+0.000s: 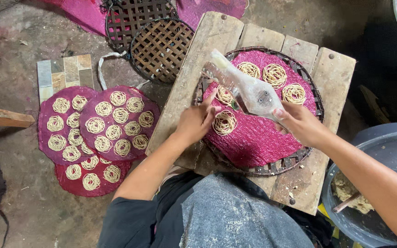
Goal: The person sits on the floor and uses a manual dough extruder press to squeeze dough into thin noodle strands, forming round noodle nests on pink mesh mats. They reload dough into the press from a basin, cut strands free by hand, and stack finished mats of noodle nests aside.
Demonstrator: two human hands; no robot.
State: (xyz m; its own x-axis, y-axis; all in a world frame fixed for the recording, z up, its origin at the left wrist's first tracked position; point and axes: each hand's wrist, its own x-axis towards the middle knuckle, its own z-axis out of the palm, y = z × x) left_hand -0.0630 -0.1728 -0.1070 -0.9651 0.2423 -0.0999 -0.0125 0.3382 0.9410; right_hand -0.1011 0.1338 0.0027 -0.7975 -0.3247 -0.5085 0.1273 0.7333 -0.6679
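To lay each noodle coil (pixel 224 122) neatly, the press (pixel 246 88) is best kept low over the pink mat (pixel 258 138) on the woven tray (pixel 299 158), circling evenly so strands don't overlap neighbouring coils. The right hand (pixel 299 123) has its grip clamped around the press's end. The left hand (pixel 197 120) has fingers loosely apart, fingertips touching near the nozzle above the wooden surface (pixel 331 78).

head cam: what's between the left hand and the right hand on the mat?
In the head view, one noodle coil lies on the pink mat between the left hand and right hand; the press crosses just above it.
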